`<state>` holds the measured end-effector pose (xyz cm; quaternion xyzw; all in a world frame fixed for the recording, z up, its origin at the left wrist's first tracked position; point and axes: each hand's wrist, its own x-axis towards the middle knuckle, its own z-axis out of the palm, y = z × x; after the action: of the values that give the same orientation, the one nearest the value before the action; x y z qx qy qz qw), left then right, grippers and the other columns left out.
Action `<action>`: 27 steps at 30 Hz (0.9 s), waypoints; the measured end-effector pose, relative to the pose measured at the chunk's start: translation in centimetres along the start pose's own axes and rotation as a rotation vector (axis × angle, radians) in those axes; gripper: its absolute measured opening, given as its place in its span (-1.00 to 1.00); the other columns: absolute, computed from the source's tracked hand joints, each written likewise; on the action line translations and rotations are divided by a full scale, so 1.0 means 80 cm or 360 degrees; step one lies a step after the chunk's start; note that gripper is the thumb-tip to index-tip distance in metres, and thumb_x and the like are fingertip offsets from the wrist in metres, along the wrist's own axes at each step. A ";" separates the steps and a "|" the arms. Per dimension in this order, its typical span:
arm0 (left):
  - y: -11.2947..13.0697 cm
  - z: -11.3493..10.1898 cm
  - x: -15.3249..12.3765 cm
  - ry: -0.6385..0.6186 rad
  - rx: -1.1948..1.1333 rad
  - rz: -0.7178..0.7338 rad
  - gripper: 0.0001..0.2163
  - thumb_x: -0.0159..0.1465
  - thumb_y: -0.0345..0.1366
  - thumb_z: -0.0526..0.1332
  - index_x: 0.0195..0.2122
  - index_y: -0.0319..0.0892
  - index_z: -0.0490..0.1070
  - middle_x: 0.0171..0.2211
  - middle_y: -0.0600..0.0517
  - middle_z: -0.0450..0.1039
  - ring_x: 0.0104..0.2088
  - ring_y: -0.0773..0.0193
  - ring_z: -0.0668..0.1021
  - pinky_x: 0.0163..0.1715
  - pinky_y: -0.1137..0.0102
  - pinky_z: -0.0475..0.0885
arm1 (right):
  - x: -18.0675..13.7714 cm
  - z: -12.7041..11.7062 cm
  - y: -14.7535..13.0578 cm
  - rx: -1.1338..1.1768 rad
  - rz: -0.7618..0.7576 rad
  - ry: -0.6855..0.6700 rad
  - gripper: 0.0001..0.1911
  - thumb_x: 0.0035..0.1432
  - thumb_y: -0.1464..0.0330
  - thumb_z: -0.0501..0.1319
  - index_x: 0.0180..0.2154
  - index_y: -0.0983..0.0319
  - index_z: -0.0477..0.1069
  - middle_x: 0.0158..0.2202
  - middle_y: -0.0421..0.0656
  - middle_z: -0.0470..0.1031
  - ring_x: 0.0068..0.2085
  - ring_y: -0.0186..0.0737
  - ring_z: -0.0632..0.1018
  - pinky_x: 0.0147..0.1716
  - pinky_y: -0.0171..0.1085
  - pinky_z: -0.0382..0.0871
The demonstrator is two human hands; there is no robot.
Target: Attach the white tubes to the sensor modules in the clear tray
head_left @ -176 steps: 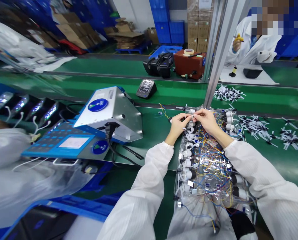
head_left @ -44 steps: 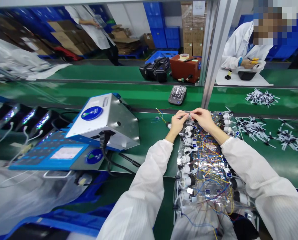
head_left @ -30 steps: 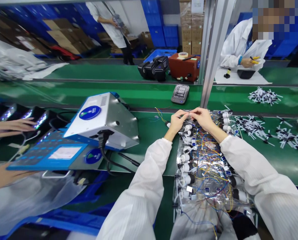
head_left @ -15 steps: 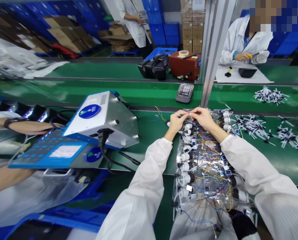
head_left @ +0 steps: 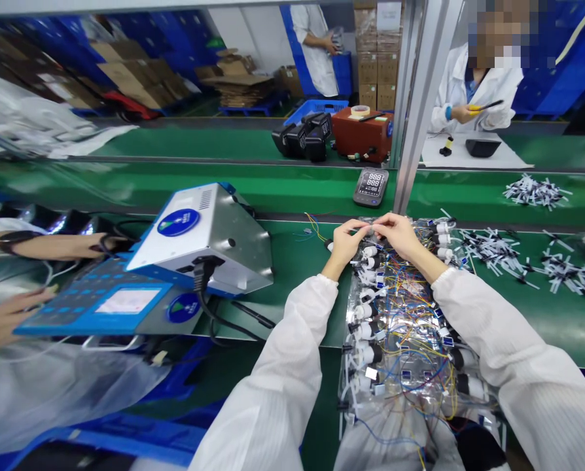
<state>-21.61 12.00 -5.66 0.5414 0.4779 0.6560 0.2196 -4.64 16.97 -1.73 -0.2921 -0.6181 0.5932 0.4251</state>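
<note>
At the far end of a clear plastic tray (head_left: 395,332), my left hand (head_left: 345,244) and my right hand (head_left: 396,235) meet with thumbs and forefingers pinched. Whatever lies between the fingertips is too small to make out. Rows of small white-and-black cylindrical parts (head_left: 368,353) line both sides of the tray, with thin coloured wires (head_left: 415,288) tangled across its middle. Just beyond my hands, a dark display unit (head_left: 371,186) showing digits rests on the green conveyor. A few loose wires (head_left: 315,226) lie left of my left hand.
To the left stands a grey-and-blue test machine (head_left: 209,239) with a black cable, a co-worker's hands (head_left: 52,245) beside it. Piles of white-and-black tube pieces (head_left: 493,252) lie on the right. A metal post (head_left: 415,111) rises ahead. Another person works across the conveyor.
The display unit has shifted slightly right along the conveyor. My hands stay pinched in nearly the same place. The person standing behind has moved right, and the co-worker's lower left hand shows more.
</note>
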 end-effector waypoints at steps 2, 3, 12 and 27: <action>0.001 -0.001 0.001 -0.0040 0.0025 0.0031 -0.86 0.24 -0.16 0.45 -0.31 -0.11 0.69 -0.30 -0.05 0.66 -0.24 0.15 0.65 -0.11 0.25 0.51 | 0.000 0.000 0.001 -0.0012 0.0005 -0.0011 -0.70 -0.03 0.15 0.49 -0.34 0.20 0.56 -0.45 -0.19 0.57 -0.44 -0.26 0.53 -0.37 -0.24 0.48; 0.001 -0.001 0.001 -0.0048 0.0035 0.0035 -0.86 0.24 -0.16 0.44 -0.31 -0.11 0.69 -0.30 -0.05 0.66 -0.24 0.16 0.65 -0.11 0.25 0.51 | 0.000 0.000 0.001 -0.0014 0.0008 -0.0018 -0.69 -0.02 0.14 0.49 -0.35 0.20 0.56 -0.46 -0.19 0.57 -0.45 -0.26 0.53 -0.37 -0.24 0.48; -0.001 -0.004 0.004 -0.0121 -0.0013 -0.0021 -0.87 0.20 -0.17 0.47 -0.34 -0.11 0.68 -0.34 -0.03 0.66 -0.28 0.16 0.64 -0.13 0.25 0.53 | 0.002 -0.007 -0.001 -0.0049 0.0020 -0.0135 -0.71 0.00 0.13 0.49 -0.36 0.19 0.57 -0.48 -0.20 0.56 -0.46 -0.24 0.53 -0.38 -0.23 0.49; -0.004 -0.003 0.000 0.0034 0.0393 -0.0316 -0.65 0.29 -0.03 0.31 -0.16 -0.25 0.65 -0.20 -0.12 0.66 -0.17 0.09 0.64 -0.04 0.23 0.49 | -0.018 -0.230 -0.202 -0.1479 -0.0481 0.0063 -0.73 0.25 0.26 0.34 -0.04 0.20 0.60 -0.08 -0.09 0.62 -0.07 -0.10 0.60 0.04 -0.10 0.49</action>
<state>-21.91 12.09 -5.92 0.5072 0.6084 0.5731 0.2100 14.44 22.60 12.69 -0.3691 -0.8447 0.1806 0.3429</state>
